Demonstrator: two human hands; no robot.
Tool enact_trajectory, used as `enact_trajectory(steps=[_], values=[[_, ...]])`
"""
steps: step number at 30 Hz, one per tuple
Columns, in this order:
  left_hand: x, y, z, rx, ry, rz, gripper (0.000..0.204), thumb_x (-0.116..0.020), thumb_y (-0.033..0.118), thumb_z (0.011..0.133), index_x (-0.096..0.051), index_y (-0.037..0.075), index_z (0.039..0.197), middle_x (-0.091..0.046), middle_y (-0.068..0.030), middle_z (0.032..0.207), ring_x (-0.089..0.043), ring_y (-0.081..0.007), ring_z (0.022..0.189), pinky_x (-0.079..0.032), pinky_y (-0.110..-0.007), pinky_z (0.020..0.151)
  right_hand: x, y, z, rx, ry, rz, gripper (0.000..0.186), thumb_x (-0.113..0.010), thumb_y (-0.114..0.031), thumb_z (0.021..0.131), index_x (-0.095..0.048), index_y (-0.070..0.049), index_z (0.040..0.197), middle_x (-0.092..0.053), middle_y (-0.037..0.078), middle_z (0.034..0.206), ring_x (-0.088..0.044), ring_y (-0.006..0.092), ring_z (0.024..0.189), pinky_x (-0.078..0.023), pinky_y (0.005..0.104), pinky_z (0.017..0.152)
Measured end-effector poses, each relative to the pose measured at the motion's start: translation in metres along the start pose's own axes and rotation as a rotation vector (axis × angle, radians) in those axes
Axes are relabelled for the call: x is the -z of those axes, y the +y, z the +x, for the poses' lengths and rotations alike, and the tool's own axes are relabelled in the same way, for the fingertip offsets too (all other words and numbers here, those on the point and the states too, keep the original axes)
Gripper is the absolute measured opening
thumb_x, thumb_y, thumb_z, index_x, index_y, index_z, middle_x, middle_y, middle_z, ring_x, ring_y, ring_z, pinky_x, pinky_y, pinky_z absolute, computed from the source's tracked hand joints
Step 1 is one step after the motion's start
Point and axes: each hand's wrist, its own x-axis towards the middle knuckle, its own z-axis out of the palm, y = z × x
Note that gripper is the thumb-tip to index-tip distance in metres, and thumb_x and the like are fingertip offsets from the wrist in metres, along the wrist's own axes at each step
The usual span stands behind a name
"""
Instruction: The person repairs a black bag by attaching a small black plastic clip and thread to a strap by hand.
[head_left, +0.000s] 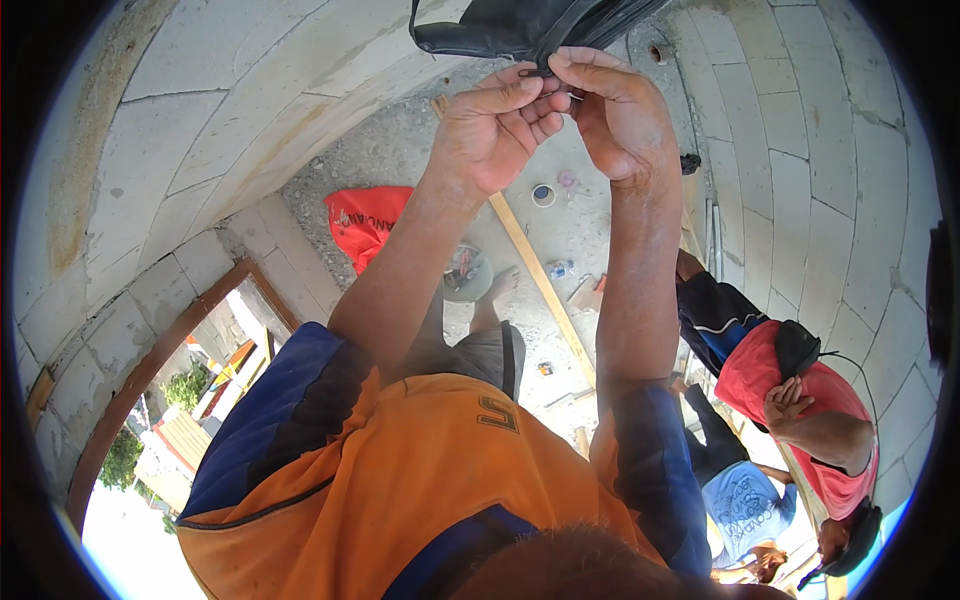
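Note:
A black bag (490,38) hangs at the top of the head view, against the block wall. From it a dark strap (549,58) runs down between my raised hands. My left hand (492,132) pinches the strap's lower end between thumb and fingers. Close beside it, my right hand (622,112) is closed, its thumb and forefinger on the same strap a little higher. The fingertips of both hands nearly meet. Whatever small part lies between them is mostly covered by the fingers.
Pale block walls (810,170) rise on both sides. Below lie a wooden batten (535,268), a red sack (365,215), a bucket (468,280) and a round cup (543,195). Two people stand at right, one in a red shirt (800,380). A framed opening (130,395) is at left.

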Motion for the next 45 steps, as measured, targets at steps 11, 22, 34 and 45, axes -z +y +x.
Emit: enact_trajectory(steps=[11, 22, 34, 45], values=[[0.003, 0.002, 0.003, 0.045, 0.014, -0.046, 0.011, -0.068, 0.009, 0.093, -0.071, 0.001, 0.100, -0.073, -0.0166, 0.100, -0.072, -0.0291, 0.092, -0.061, -0.041, 0.086, 0.008, 0.004, 0.001, 0.005, -0.021, 0.036, 0.018, -0.075, -0.005, 0.085, -0.075, 0.003, 0.101, -0.073, 0.009, 0.091, -0.062, 0.0154, 0.080, -0.049, 0.0286, 0.078], [-0.009, 0.007, -0.004, 0.001, 0.024, 0.004, 0.014, -0.067, 0.008, 0.092, -0.071, -0.001, 0.101, -0.074, -0.0167, 0.101, -0.073, -0.0315, 0.094, -0.061, -0.043, 0.085, 0.001, 0.002, -0.002, -0.002, 0.010, 0.061, 0.018, -0.076, -0.005, 0.085, -0.074, 0.003, 0.100, -0.072, 0.008, 0.091, -0.063, 0.0154, 0.082, -0.049, 0.0296, 0.079], [-0.015, 0.016, -0.007, 0.087, 0.015, -0.006, 0.024, -0.068, 0.023, 0.097, -0.071, -0.001, 0.102, -0.073, -0.0156, 0.091, -0.074, -0.0322, 0.088, -0.062, -0.041, 0.077, -0.007, 0.002, -0.008, 0.052, 0.011, 0.001, 0.016, -0.076, -0.005, 0.084, -0.075, 0.003, 0.098, -0.072, 0.007, 0.090, -0.060, 0.0141, 0.082, -0.046, 0.0283, 0.079], [-0.017, 0.016, -0.012, 0.079, 0.066, 0.106, 0.022, -0.072, 0.020, 0.095, -0.070, 0.000, 0.104, -0.071, -0.0130, 0.094, -0.073, -0.0274, 0.089, -0.060, -0.038, 0.077, -0.010, 0.002, -0.010, 0.064, 0.044, -0.057, 0.017, -0.076, -0.005, 0.082, -0.076, 0.004, 0.096, -0.073, 0.009, 0.090, -0.063, 0.0160, 0.081, -0.048, 0.0297, 0.079]])
